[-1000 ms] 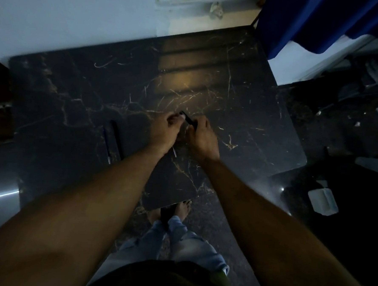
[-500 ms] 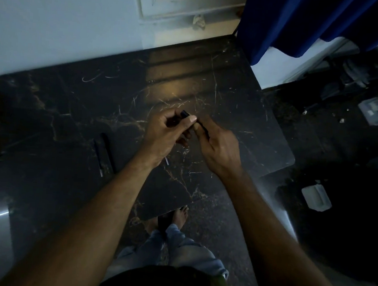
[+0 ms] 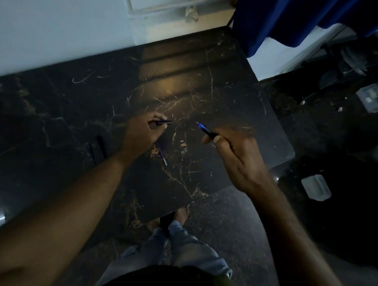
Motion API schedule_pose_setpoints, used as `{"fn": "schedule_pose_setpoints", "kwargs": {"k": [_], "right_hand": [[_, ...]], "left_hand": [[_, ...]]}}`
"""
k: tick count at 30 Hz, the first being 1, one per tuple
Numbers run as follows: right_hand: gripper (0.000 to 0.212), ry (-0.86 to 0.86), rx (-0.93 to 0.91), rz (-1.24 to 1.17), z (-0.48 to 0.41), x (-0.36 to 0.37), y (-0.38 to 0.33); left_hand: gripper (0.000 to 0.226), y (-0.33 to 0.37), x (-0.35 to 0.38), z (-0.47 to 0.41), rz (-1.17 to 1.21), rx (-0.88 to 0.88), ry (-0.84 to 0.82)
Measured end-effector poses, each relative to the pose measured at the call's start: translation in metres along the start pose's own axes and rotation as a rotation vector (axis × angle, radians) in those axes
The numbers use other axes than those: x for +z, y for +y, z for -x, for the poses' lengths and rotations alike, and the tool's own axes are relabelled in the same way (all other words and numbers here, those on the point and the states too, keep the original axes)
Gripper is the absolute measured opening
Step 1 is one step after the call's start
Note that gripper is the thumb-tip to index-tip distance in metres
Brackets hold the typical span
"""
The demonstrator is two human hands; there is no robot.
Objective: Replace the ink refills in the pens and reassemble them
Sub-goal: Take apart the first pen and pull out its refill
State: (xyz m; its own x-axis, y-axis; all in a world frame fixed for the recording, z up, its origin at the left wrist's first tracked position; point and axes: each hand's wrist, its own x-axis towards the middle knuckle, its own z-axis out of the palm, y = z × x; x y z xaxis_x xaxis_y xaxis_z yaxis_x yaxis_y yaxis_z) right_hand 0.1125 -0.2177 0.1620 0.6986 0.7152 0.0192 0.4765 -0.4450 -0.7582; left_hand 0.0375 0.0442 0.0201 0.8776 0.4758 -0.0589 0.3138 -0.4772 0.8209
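left hand [image 3: 139, 137] — fingers clamped on pen barrel [image 3: 162, 122] | right hand [image 3: 238, 157] — blue-tipped pen part [image 3: 206, 131] pinched between fingertips | hands held apart

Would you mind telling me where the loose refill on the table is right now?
In the head view, the loose refill lies on the dark marble table near the middle, just right of the left hand, with its near end pointing toward the person.
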Motion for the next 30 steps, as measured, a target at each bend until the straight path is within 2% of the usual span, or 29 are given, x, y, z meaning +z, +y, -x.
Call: {"fn": "schedule_pose_setpoints", "kwargs": {"k": [4, 7, 14, 15, 17, 19, 21, 22, 24, 30], "right_hand": [[0.029, -0.024, -0.015, -0.038, 0.001, 0.006, -0.013], [0.027, -0.014, 0.016, -0.037, -0.006, 0.008, -0.016], [0.025, 0.0, -0.011, -0.082, -0.006, -0.002, -0.02], [0.023, -0.004, 0.001, -0.115, -0.007, -0.004, -0.021], [0.02, -0.003, 0.035, -0.18, -0.009, -0.011, -0.026], [0.017, 0.003, 0.048, -0.249, -0.012, -0.019, -0.033], [0.016, 0.003, 0.002, -0.287, -0.017, -0.028, -0.043], [0.017, 0.008, -0.033, -0.288, -0.018, -0.033, -0.049], [0.02, 0.025, -0.086, -0.267, -0.022, -0.045, -0.061], [0.019, 0.072, -0.176, -0.076, -0.028, -0.063, -0.08]], "left_hand": [[0.02, -0.023, 0.011, -0.005, -0.237, 0.017, -0.01], [0.018, -0.033, 0.027, -0.01, -0.314, 0.065, -0.015], [0.025, -0.011, 0.022, -0.005, -0.316, 0.066, -0.017], [0.026, 0.002, 0.017, -0.005, -0.23, 0.045, 0.025], [0.028, 0.041, -0.002, -0.004, 0.178, -0.065, 0.027], [0.031, 0.085, -0.026, 0.0, 0.668, -0.06, -0.159], [0.033, 0.126, -0.046, 0.012, 0.921, 0.053, -0.364], [0.031, 0.144, -0.052, 0.02, 0.919, 0.124, -0.397], [0.024, 0.17, -0.059, 0.032, 0.848, 0.247, -0.33], [0.025, 0.187, -0.071, 0.033, 0.778, 0.37, -0.142]]}}
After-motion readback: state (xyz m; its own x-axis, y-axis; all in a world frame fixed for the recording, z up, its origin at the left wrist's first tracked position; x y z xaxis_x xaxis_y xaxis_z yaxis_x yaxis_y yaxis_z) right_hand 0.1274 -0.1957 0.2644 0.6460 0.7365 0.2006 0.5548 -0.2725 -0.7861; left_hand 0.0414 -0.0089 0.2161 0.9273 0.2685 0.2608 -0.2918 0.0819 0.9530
